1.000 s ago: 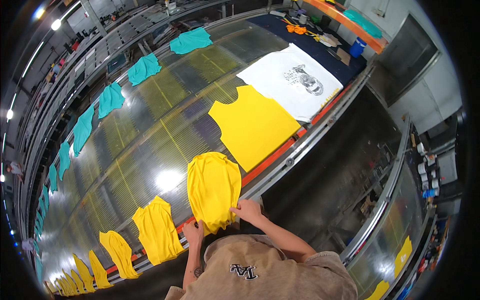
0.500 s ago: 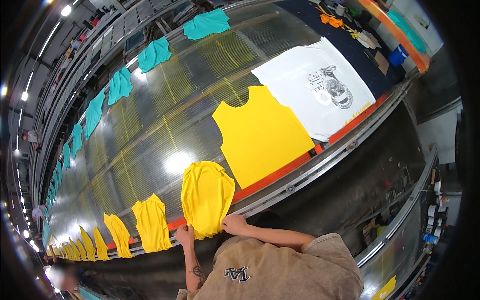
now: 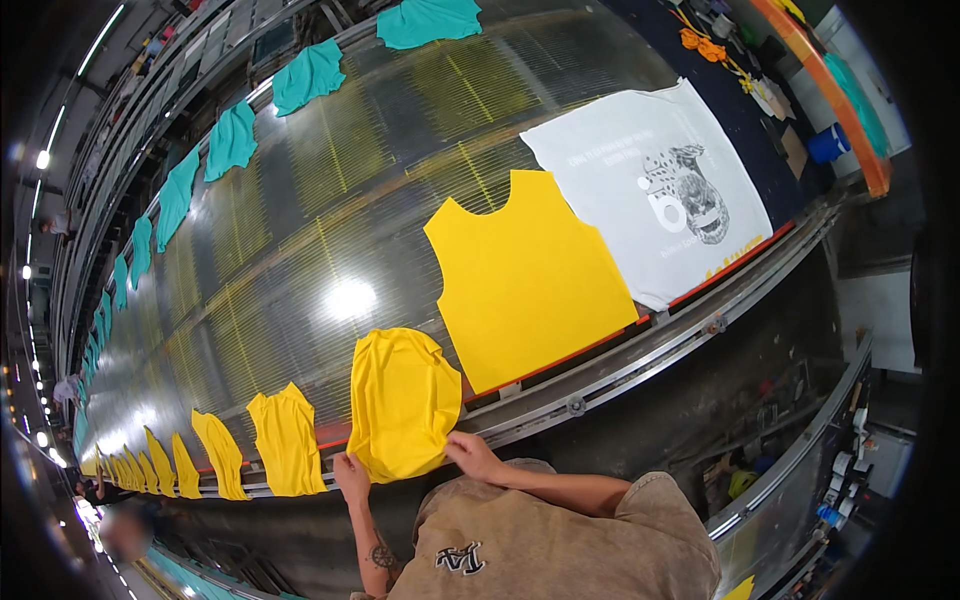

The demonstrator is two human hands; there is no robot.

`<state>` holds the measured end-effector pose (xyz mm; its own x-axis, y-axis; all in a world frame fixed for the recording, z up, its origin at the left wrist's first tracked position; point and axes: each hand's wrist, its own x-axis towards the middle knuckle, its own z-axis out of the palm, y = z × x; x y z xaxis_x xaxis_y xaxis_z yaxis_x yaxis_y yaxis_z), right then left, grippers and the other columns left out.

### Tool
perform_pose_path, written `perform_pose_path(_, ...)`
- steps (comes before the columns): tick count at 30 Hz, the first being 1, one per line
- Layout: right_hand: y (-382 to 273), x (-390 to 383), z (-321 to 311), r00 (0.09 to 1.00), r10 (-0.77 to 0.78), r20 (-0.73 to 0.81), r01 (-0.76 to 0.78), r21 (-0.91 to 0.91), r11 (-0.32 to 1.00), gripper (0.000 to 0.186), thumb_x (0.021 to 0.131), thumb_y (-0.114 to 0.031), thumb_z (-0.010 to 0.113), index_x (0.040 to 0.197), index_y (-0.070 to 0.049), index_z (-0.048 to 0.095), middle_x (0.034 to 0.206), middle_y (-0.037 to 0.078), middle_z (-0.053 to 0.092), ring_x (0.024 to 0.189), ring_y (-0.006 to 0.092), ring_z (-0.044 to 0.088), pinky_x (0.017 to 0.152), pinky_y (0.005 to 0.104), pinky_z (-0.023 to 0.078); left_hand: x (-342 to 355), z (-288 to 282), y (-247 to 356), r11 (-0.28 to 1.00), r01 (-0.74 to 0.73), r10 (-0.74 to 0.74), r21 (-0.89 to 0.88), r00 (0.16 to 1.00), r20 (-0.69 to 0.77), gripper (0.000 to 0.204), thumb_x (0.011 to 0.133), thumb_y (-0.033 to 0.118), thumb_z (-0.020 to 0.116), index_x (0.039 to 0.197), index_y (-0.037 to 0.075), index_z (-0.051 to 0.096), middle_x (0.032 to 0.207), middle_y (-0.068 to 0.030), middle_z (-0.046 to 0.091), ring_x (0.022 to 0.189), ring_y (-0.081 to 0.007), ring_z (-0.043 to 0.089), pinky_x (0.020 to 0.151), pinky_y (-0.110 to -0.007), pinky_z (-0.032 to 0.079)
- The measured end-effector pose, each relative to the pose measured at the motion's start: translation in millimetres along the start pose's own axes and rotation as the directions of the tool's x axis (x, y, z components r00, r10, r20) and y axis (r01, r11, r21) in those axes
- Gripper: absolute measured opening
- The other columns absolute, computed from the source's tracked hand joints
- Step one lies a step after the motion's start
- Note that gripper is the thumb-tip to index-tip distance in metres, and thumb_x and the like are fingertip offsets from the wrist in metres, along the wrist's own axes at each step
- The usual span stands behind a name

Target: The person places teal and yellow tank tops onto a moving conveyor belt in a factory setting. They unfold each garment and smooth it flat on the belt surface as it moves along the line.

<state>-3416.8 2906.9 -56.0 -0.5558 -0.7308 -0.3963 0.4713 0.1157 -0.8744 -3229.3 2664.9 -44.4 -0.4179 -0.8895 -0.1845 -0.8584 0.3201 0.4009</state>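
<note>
A loose, wrinkled yellow fabric piece [image 3: 404, 400] lies on the near edge of the long table, its lower hem toward me. My left hand [image 3: 351, 477] pinches the hem's left corner with closed fingers. At the right corner, my right hand [image 3: 474, 456] is also closed on the hem. Just to the right, a yellow shirt panel [image 3: 530, 280] with neck and armhole cutouts lies flat and smooth. Beyond it is a white printed cloth [image 3: 670, 195] with a dark graphic.
Further yellow pieces [image 3: 285, 440] line the near edge leftward. Teal pieces [image 3: 307, 77] hang along the far edge. A metal rail [image 3: 620, 385] runs along my side. At far right are an orange bar [image 3: 825, 90] and blue container [image 3: 828, 143]. Another person [image 3: 125, 530] is at lower left.
My hands have drawn slightly further apart, the left one moving left, and the hem between them is spread wider. The whole view has shifted a little.
</note>
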Motion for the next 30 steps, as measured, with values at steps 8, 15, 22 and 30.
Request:
perform_pose_path(8, -29, -3, -1, 0.82, 0.546, 0.172, -0.431, 0.813, 0.392, 0.052, 0.101, -0.033, 0.059, 0.143, -0.004, 0.049, 0.136, 0.012, 0.062, 0.122, 0.0233, 0.062, 0.105, 0.0397, 0.048, -6, -37, 15, 0.134, 0.673, -0.167, -0.728, 0.739, 0.652, 0.039, 0.105, 0.03, 0.056, 0.131, 0.002, 0.058, 0.12, -0.0117, 0.069, 0.105, -0.0234, 0.069, 0.089, -0.04, 0.056)
perform_pose_path(15, -69, -37, -15, 0.882, 0.468, 0.055, -0.367, 0.704, 0.608, 0.049, 0.102, -0.028, 0.061, 0.138, 0.004, 0.053, 0.131, 0.016, 0.065, 0.113, 0.0251, 0.067, 0.098, 0.0394, 0.055, -17, -56, -2, 0.062, 0.822, 0.052, -0.567, 0.564, 0.824, 0.043, 0.1, 0.026, 0.063, 0.131, -0.004, 0.059, 0.127, -0.0162, 0.067, 0.112, -0.0262, 0.068, 0.095, -0.041, 0.056)
perform_pose_path(22, -106, -45, -3, 0.9, -0.046, -0.434, 0.266, 0.463, 0.845, 0.03, 0.104, -0.02, 0.058, 0.123, 0.001, 0.063, 0.12, 0.009, 0.069, 0.104, 0.0172, 0.069, 0.091, 0.0326, 0.055, 7, -90, 15, 0.026, 0.466, 0.318, -0.885, 0.835, 0.449, 0.039, 0.099, 0.021, 0.062, 0.128, -0.005, 0.058, 0.121, -0.0142, 0.068, 0.108, -0.0245, 0.069, 0.094, -0.038, 0.056)
perform_pose_path(30, -148, -65, 23, 0.847, -0.341, -0.408, 0.486, 0.333, 0.808, 0.022, 0.1, -0.012, 0.06, 0.117, 0.001, 0.066, 0.116, 0.009, 0.069, 0.11, 0.0195, 0.065, 0.1, 0.0367, 0.047, 8, -111, 3, -0.482, 0.428, 0.522, -0.764, 0.841, 0.142, 0.045, 0.098, 0.029, 0.065, 0.132, 0.002, 0.055, 0.12, -0.0099, 0.069, 0.11, -0.025, 0.067, 0.101, -0.043, 0.051)
